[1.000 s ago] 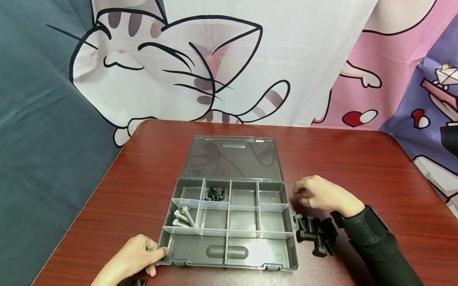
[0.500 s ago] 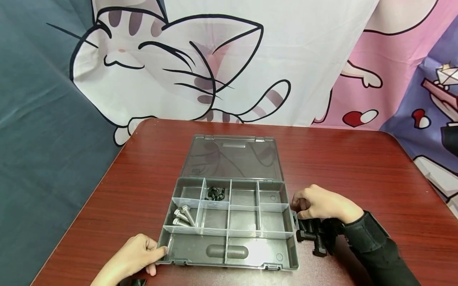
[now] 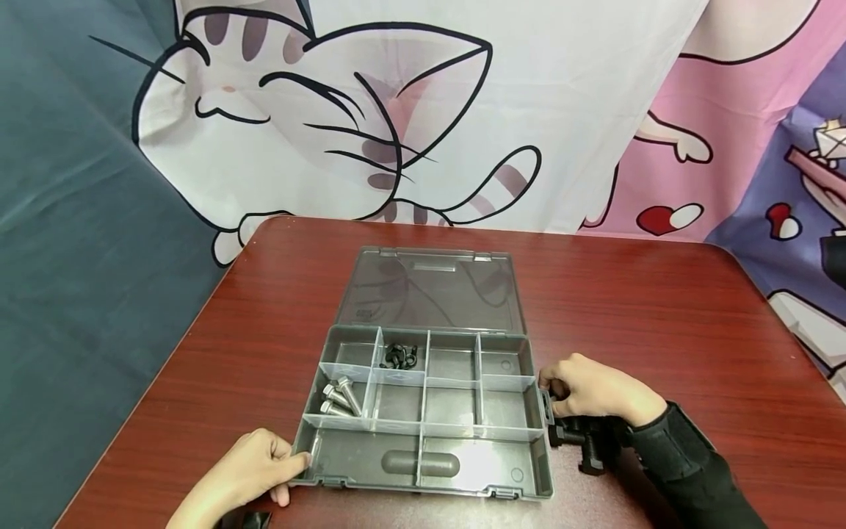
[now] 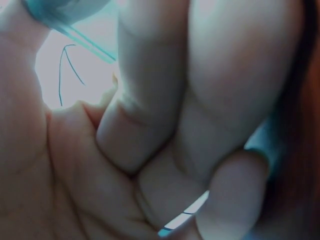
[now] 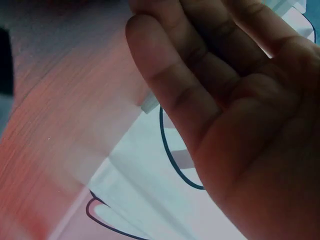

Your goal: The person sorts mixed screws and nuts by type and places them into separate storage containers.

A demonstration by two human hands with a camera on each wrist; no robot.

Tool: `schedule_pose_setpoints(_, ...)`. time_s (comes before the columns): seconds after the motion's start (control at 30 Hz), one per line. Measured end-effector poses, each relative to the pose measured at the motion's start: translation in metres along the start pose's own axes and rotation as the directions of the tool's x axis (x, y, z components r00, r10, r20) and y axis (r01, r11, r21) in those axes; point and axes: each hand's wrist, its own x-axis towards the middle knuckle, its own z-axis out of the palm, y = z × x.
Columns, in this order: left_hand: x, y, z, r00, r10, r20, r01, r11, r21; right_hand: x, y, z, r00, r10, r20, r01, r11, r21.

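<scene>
In the head view, a grey translucent compartment box (image 3: 396,466) lies with its hinged lid (image 3: 432,290) folded back. My left hand (image 3: 247,466) pinches its front left corner, thumb over the rim; the left wrist view shows the curled fingers (image 4: 150,75) close up. Just right of the box, my right hand (image 3: 591,386) hangs low over a pile of black bolts (image 3: 590,455), covering part of it. Its fingers (image 5: 165,70) bend downward in the right wrist view, and I cannot tell whether the hidden fingertips hold a bolt.
Several silver bolts (image 3: 340,397) lie in the middle-row left compartment, and small black hardware pieces (image 3: 399,357) sit in a back one. A dark object (image 3: 254,520) shows at the bottom edge beside my left wrist. Printed cloth (image 3: 581,110) hangs behind the red-brown table (image 3: 634,294).
My right hand has come down toward the black bolts and now covers more of them. The left hand keeps its hold on the box corner. The head view has shifted slightly.
</scene>
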Motion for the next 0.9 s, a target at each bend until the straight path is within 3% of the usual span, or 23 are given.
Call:
schedule_pose_setpoints(0.7,0.0004,0.0027,-0.0008,1.0,0.002,-0.007,-0.002,1.0,0.012,-0.0004,0.0008,0.0005,1.0,-0.029,-0.012,0.028,0.999,-0.031)
schedule_pose_setpoints(0.9,0.0,0.0024,-0.0007,1.0,-0.006,-0.004,0.006,1.0,0.006,-0.0065,0.0016,-0.004,1.0,-0.023,-0.014,0.024,1.0,0.017)
